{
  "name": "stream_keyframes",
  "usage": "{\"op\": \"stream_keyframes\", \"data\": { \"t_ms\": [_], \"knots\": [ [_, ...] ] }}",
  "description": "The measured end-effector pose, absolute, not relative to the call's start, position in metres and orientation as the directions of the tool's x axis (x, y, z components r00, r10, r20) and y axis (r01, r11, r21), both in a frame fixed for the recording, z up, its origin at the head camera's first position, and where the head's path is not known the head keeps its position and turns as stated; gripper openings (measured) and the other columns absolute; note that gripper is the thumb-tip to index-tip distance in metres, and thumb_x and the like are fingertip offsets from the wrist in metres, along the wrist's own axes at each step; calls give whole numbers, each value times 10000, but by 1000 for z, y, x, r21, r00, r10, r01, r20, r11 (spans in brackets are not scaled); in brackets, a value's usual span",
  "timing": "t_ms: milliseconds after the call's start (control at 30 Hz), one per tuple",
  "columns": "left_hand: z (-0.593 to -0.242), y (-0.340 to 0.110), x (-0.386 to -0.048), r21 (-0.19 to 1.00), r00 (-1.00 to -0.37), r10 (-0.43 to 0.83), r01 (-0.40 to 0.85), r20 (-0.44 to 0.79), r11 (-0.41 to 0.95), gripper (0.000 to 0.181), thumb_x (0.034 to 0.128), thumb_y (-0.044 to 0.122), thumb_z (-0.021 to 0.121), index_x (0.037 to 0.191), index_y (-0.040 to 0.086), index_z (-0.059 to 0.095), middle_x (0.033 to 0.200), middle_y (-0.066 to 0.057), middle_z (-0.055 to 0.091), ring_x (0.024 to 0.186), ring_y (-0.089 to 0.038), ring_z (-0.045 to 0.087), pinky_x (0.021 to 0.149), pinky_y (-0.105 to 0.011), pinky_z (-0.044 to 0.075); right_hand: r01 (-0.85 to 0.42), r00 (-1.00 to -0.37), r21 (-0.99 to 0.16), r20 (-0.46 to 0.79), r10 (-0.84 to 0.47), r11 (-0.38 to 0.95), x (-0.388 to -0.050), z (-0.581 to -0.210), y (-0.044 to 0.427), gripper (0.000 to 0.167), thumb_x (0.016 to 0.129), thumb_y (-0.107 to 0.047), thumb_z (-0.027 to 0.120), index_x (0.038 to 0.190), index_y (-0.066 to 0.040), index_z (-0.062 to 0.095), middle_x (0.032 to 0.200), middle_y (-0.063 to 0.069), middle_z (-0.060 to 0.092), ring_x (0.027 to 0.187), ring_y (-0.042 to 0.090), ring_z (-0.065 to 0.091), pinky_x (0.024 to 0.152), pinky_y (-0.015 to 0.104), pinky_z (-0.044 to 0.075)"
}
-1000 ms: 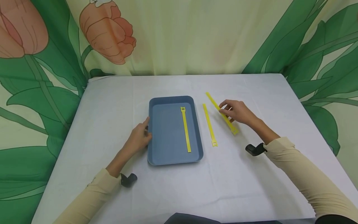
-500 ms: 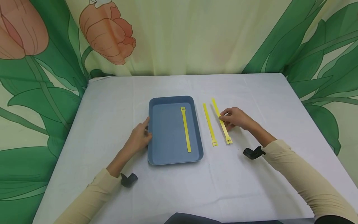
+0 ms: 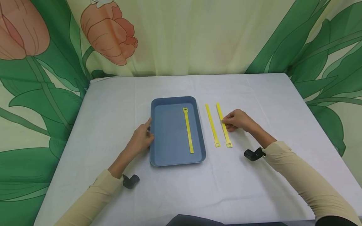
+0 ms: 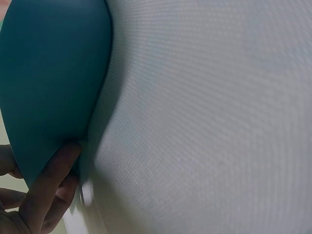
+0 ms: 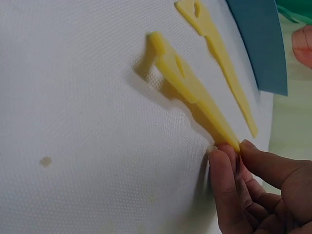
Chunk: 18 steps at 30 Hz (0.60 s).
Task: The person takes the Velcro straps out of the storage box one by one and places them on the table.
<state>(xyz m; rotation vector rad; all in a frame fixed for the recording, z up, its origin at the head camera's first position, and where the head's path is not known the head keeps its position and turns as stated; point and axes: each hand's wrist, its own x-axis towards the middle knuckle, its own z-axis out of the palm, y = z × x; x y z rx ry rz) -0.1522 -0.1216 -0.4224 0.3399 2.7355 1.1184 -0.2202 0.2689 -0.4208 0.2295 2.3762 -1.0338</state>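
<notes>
A blue-grey tray (image 3: 169,138) lies on the white-covered table, with one yellow hook-and-loop cable tie (image 3: 188,130) inside it, slotted head pointing away. My left hand (image 3: 140,137) holds the tray's left edge; the left wrist view shows fingers (image 4: 53,183) against the tray's outer wall (image 4: 53,73). Right of the tray lies a second yellow cable tie (image 3: 212,125), slotted head nearer me. Beside it, roughly parallel, a third cable tie (image 3: 226,135) is pinched between thumb and fingers of my right hand (image 3: 238,121). In the right wrist view this held tie's head (image 5: 178,73) casts a shadow on the cloth.
The white tablecloth (image 3: 181,194) covers the whole table. A flower-print curtain (image 3: 186,37) hangs behind its far edge. Dark wrist cameras jut out from the left cuff (image 3: 131,181) and the right cuff (image 3: 254,154).
My right hand has turned the held cable tie from a slant to nearly parallel with the one beside it, moving it left and closer. My left hand and the tray have stayed put.
</notes>
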Motion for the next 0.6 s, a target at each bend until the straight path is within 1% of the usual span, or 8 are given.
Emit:
{"op": "stream_keyframes", "data": {
  "t_ms": [267, 600],
  "knots": [
    [-422, -121, -152, 705, -962, 264, 137, -74, 695, 685, 842, -19, 542, 1440, -97, 217, 1097, -278, 532, 971, -343, 575, 759, -384, 531, 349, -838, -635, -541, -73, 689, -223, -422, 271, 361, 902, -176, 634, 1142, 89, 580, 818, 115, 651, 654, 157, 637, 639, 283, 559],
    [-422, -121, -152, 703, -963, 260, 135, -73, 698, 680, 848, -12, 541, 1442, -90, 219, 1098, -273, 534, 970, -337, 571, 768, -389, 527, 346, -851, -627, -523, -48, 698, -224, -424, 271, 350, 901, -188, 637, 1119, 84, 596, 834, 117, 643, 667, 154, 627, 636, 285, 559]
  ]
}}
